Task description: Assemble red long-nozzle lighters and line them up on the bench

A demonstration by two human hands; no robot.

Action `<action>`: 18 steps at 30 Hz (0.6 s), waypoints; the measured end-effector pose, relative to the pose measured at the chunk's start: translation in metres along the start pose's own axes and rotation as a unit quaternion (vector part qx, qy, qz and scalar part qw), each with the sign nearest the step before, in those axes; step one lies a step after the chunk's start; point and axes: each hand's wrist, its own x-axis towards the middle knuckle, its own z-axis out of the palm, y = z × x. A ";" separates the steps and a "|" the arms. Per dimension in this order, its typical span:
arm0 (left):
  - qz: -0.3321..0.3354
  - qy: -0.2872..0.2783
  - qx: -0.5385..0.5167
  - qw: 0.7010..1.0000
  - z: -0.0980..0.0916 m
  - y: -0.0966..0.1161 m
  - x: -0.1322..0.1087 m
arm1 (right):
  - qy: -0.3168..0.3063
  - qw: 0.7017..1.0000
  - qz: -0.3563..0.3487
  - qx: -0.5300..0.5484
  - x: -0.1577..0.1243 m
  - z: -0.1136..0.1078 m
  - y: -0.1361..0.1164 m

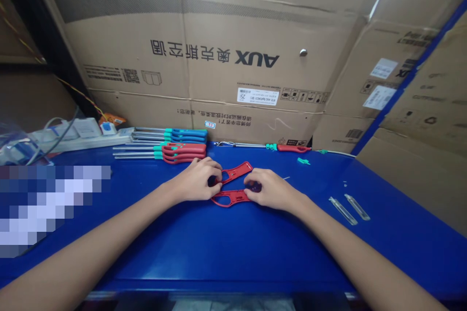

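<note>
Two red plastic halves of a lighter handle lie near the middle of the blue table, their insides facing up. My left hand [202, 180] has its curled fingers at the left end of the upper half [237, 172], and its thumb is close to the lower half [232, 198]. With bent fingers, my right hand [272, 189] pinches the right end of the lower half. What lies under the fingertips of both hands is partly hidden. The upper half slants up to the right, apart from the lower one.
Several red long-nosed lighters [184, 152] and blue ones [188, 135] lie at the back left, near a power strip [83, 142]. A red handle piece with a metal rod [292, 148], a green part [303, 161] and two clear tubes [343, 211] are rightward. Cardboard [219, 19] walls the back.
</note>
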 end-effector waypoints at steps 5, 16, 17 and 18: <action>-0.033 0.012 0.030 0.999 -0.005 0.004 -0.001 | -0.023 0.999 0.031 -0.009 0.001 0.000 0.000; 0.039 0.012 -0.042 0.998 0.007 0.003 0.000 | -0.010 0.997 0.059 -0.039 0.003 -0.001 0.004; 0.041 0.013 -0.045 0.998 0.007 0.004 -0.001 | -0.009 0.998 0.059 -0.036 0.003 0.000 0.004; 0.040 0.014 -0.049 0.998 0.007 0.004 0.000 | -0.006 0.998 0.057 -0.032 0.002 0.001 0.004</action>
